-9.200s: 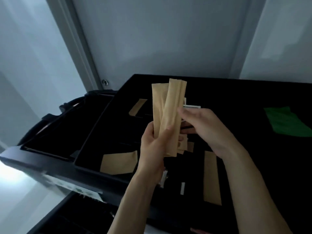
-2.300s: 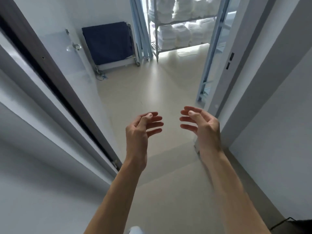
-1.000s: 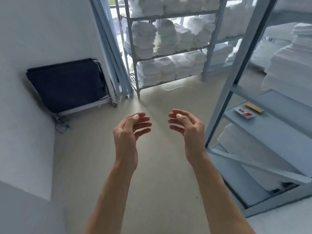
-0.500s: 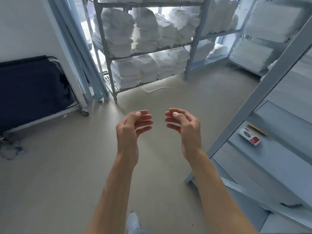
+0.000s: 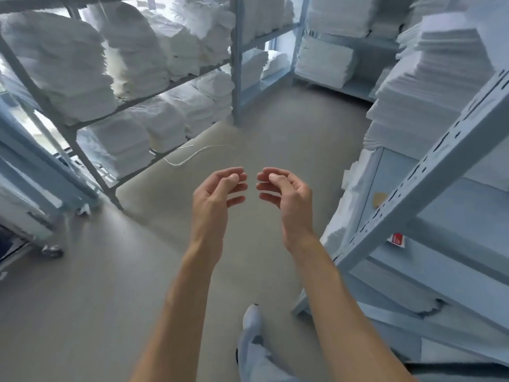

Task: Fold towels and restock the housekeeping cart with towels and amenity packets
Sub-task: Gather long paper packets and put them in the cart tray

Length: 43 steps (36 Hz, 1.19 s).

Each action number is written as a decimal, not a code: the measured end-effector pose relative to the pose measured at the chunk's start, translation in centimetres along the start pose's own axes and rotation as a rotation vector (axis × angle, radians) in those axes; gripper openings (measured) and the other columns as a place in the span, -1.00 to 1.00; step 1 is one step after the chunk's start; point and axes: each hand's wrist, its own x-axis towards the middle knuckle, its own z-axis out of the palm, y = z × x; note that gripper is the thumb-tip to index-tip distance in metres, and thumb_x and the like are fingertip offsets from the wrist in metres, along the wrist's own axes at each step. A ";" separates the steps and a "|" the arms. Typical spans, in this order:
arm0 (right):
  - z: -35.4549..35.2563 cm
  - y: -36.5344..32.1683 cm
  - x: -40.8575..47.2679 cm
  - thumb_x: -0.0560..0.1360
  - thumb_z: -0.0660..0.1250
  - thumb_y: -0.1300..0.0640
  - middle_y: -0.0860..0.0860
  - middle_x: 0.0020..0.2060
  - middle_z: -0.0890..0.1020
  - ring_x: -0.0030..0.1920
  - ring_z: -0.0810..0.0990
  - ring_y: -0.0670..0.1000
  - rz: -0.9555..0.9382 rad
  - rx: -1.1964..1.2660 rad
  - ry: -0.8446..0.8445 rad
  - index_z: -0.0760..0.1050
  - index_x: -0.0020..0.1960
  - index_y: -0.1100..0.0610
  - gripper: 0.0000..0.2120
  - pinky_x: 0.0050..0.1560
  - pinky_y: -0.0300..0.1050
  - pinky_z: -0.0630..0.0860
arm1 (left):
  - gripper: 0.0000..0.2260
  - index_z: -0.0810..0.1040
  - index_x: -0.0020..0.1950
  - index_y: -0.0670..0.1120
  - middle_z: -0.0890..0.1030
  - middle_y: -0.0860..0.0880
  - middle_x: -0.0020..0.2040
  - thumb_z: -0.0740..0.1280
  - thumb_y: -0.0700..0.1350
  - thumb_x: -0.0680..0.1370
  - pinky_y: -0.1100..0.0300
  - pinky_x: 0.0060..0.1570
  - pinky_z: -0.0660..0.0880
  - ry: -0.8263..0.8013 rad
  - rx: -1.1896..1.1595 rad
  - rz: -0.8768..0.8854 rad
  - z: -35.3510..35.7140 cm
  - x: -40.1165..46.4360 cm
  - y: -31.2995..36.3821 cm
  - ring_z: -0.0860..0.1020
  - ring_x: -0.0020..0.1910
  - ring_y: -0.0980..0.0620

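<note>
While both hands hover empty above the floor (image 5: 275, 133), left hand (image 5: 212, 197) and right hand (image 5: 289, 197) have loosely curled fingers; folded towels (image 5: 132, 64) fill the shelving (image 5: 237, 78) beyond.

Readable text: none anywhere in view.
Red-and-white tag (image 5: 397, 240): at four o'clock, on the right-hand shelf (image 5: 451, 252); its marking is too blurred to read.

Bright, cool daylight from 10 o'clock, behind towel stacks (image 5: 68, 62) on shelf rack (image 5: 154, 97); whites there blown out. Soft shadows on floor (image 5: 82, 299). Wide-angle bending of rack post (image 5: 429, 172) at 3 o'clock. Slight smear at 9 o'clock edge. Hands sharp.
</note>
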 end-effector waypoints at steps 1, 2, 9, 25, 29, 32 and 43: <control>0.4 0.3 1.7 0.58 0.24 0.27 0.10 -0.15 0.71 -0.16 0.67 0.04 -0.004 0.011 0.007 0.63 0.00 0.21 -0.83 -0.13 -0.14 0.61 | -0.81 0.67 0.04 -0.08 0.72 -0.07 0.00 0.30 -0.10 0.53 0.05 0.04 0.58 -0.016 0.021 0.008 0.1 1.6 -0.3 0.66 0.03 -0.06; 0.8 0.6 3.6 0.58 0.24 0.27 0.10 -0.14 0.71 -0.16 0.67 0.04 -0.005 0.020 0.013 0.63 0.00 0.21 -0.83 -0.13 -0.13 0.61 | -0.78 0.67 0.05 -0.07 0.72 -0.07 0.02 0.30 -0.07 0.51 0.05 0.05 0.58 -0.026 0.038 0.012 0.3 3.3 -0.6 0.66 0.06 -0.07; 3.8 1.5 17.3 0.59 0.23 0.28 0.09 -0.15 0.69 -0.17 0.64 0.04 0.022 0.087 0.051 0.61 -0.03 0.19 -0.83 -0.12 -0.11 0.58 | -0.78 0.69 0.06 -0.04 0.71 -0.06 0.08 0.30 -0.05 0.51 -0.02 0.10 0.58 -0.076 0.115 0.008 1.5 16.9 -1.5 0.65 0.12 -0.08; -0.1 0.3 40.3 0.58 0.24 0.29 0.09 -0.15 0.69 -0.20 0.63 0.01 -0.051 0.032 0.443 0.61 0.04 0.29 -0.82 -0.17 -0.15 0.58 | -0.78 0.69 0.01 -0.10 0.72 -0.09 0.01 0.31 -0.07 0.47 0.03 0.02 0.59 -0.398 0.043 -0.170 14.1 42.2 -6.7 0.68 0.04 -0.09; -2.1 0.7 44.0 0.57 0.25 0.28 0.08 -0.17 0.70 -0.22 0.63 0.00 -0.092 -0.003 0.606 0.62 0.00 0.25 -0.83 -0.17 -0.13 0.59 | -0.76 0.68 0.03 -0.12 0.72 -0.12 0.03 0.30 -0.08 0.48 0.02 0.03 0.58 -0.581 0.031 -0.218 17.8 47.1 -8.6 0.67 0.06 -0.12; -2.9 0.4 46.0 0.55 0.26 0.28 0.13 -0.17 0.69 -0.24 0.62 0.00 -0.097 -0.010 0.757 0.62 -0.02 0.27 -0.84 -0.21 -0.16 0.57 | -0.75 0.67 0.05 -0.14 0.71 -0.14 0.06 0.30 -0.08 0.48 -0.02 0.07 0.59 -0.729 0.030 -0.282 20.5 50.4 -9.2 0.67 0.09 -0.15; -7.2 -0.8 45.9 0.53 0.31 0.24 0.05 -0.21 0.69 -0.27 0.61 -0.03 -0.130 0.018 1.276 0.63 -0.04 0.24 -0.87 -0.21 -0.18 0.55 | -0.78 0.66 0.10 -0.15 0.71 -0.13 0.08 0.25 -0.15 0.60 0.00 0.08 0.57 -1.206 0.031 -0.500 30.5 53.2 -13.4 0.65 0.12 -0.16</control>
